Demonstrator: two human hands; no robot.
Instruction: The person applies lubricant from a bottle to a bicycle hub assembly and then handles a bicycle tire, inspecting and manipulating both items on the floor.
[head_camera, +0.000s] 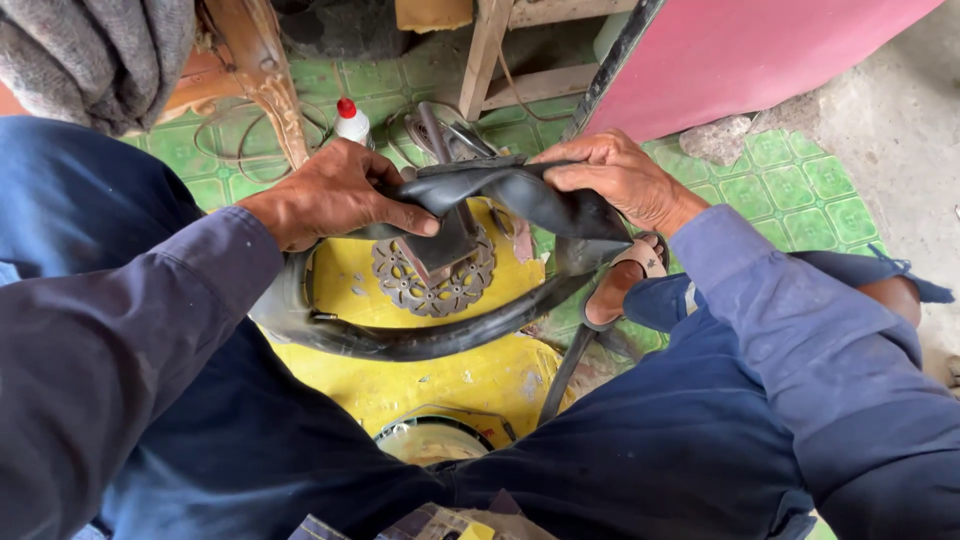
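Observation:
A black rubber inner tube (500, 190) is stretched between both of my hands, and the rest of it loops down in a curve (420, 342) over a yellow surface. My left hand (330, 192) grips the tube's left end, thumb pressed on top. My right hand (620, 178) clamps the right part of the folded tube. Beneath the tube lies a round metal brake disc (432, 282) with a wavy edge, partly covered by a dark metal piece (445, 245). Both arms wear dark blue sleeves.
A small white bottle with a red cap (351, 121) stands on the green tiled floor (800, 190). A pink panel (760, 50) leans at the upper right. Wooden legs (487, 50) and wire loops lie behind. A sandalled foot (615, 285) rests at the right.

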